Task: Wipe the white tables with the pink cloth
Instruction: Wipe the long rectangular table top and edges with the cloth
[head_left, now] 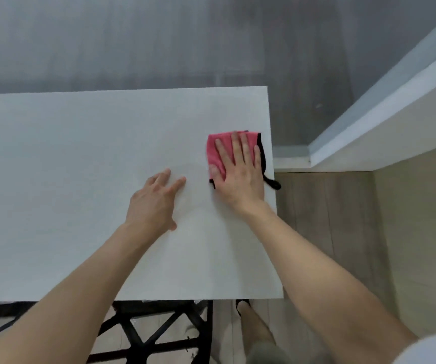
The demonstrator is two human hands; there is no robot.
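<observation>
A white table (80,166) fills the middle of the view. The pink cloth (215,151), edged in black with a black loop hanging off the table's right edge, lies flat near the table's right side. My right hand (240,172) presses flat on the cloth with straight, spread fingers. My left hand (154,200) rests flat on the bare tabletop, a short way left of the cloth, fingers straight.
A grey wall stands behind the table. A white ledge (385,122) runs diagonally at the right, with wood floor (330,232) beside the table. A black metal frame (159,332) shows under the near edge, and my foot (245,311) is on the floor.
</observation>
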